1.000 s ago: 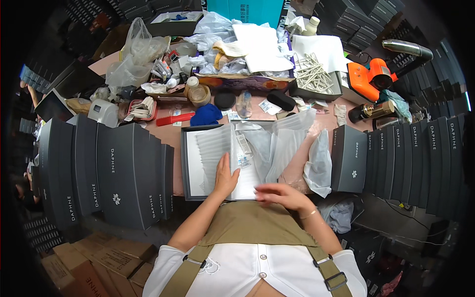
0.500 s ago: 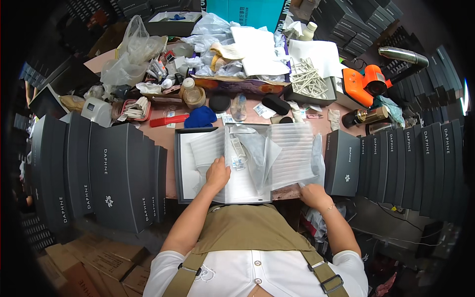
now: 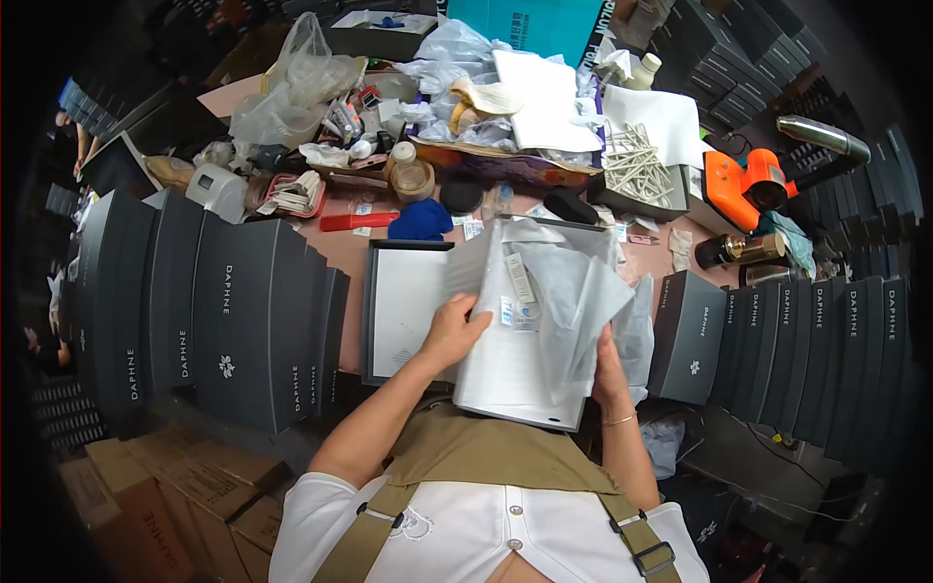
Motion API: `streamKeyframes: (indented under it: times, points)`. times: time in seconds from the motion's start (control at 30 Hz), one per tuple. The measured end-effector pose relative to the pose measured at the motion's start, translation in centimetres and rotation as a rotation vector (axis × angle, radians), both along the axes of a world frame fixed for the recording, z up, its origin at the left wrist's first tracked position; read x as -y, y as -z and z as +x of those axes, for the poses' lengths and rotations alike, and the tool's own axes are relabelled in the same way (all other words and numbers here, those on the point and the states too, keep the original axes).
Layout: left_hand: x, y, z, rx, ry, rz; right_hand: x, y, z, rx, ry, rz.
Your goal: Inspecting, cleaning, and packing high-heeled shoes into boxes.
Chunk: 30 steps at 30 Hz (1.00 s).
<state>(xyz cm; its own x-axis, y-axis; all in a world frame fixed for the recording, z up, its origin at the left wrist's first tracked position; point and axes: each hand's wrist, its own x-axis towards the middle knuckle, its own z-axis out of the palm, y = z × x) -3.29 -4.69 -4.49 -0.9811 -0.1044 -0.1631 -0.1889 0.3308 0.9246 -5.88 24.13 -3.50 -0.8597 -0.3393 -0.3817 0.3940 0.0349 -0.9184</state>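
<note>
An open dark grey shoe box (image 3: 571, 424) with a white inside lies in front of me, turned a little askew. In it are a crumpled sheet of translucent tissue paper (image 3: 581, 301) and small white-and-blue packets (image 3: 518, 309). At the box's left edge, my left hand (image 3: 455, 332) is closed on a thin white wrapping sheet (image 3: 470, 272) and the rim. My right hand (image 3: 609, 371) grips the right side, thumb up against the tissue. Left of it lies the other box half (image 3: 406, 316), white inside and partly covered by the sheet.
Upright dark shoe boxes line the left (image 3: 248, 321) and right (image 3: 686, 335). Behind are a blue cloth (image 3: 421, 221), a glue jar (image 3: 412, 177), a carton of crumpled paper (image 3: 486, 160), a tray of white sticks (image 3: 637, 160) and an orange tool (image 3: 743, 185).
My right hand has come in from the right to the box's side. The tissue-filled half has shifted toward me and turned. The wrapping sheet spread on the right is now folded in.
</note>
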Motion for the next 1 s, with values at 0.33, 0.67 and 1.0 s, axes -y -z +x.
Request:
streamKeyframes:
  times: [0.33, 0.67, 1.0]
  points:
    - [-2.8, 8.0, 2.7, 0.341, -0.312, 0.938, 1.7, 12.2, -3.5, 0.056, -0.023, 0.2]
    - [-2.1, 3.0, 4.6, 0.072, -0.022, 0.269, 11.5, 6.7, -3.6, -0.766, -0.442, 0.946]
    - [-5.7, -0.5, 4.2, 0.623, -0.265, 1.392, 11.2, -1.9, -2.3, -0.804, -0.271, 0.724]
